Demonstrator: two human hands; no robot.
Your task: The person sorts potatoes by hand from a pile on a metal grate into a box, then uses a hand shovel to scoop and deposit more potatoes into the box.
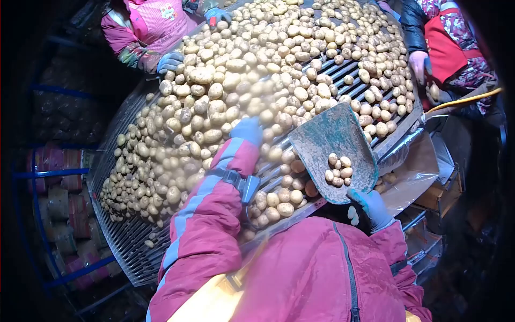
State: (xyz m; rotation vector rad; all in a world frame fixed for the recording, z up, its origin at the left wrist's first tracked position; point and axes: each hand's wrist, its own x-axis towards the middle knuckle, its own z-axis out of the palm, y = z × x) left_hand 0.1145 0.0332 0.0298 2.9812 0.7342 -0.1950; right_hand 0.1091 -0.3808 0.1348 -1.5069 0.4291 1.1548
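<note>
Potatoes (206, 104) lie heaped over a slatted metal table (120, 241). My left hand (248, 131), in a blue glove, reaches among the potatoes at the middle; its fingers are blurred and partly hidden, so its grip cannot be made out. A scoop (335, 142) with a worn green, dirt-covered pan rests tilted over the table's near right edge, with several small potatoes (339, 170) gathered near its back. At the scoop's rear, my gloved right hand (370, 206) has its fingers wrapped round the handle.
Co-workers stand at the upper left, top and upper right, their hands (170, 61) at the table's edges. A cardboard box (416, 177) lined with plastic sits right of the scoop. A yellow cable (466, 100) runs at the right. Filled net sacks (59, 166) are stacked on the left.
</note>
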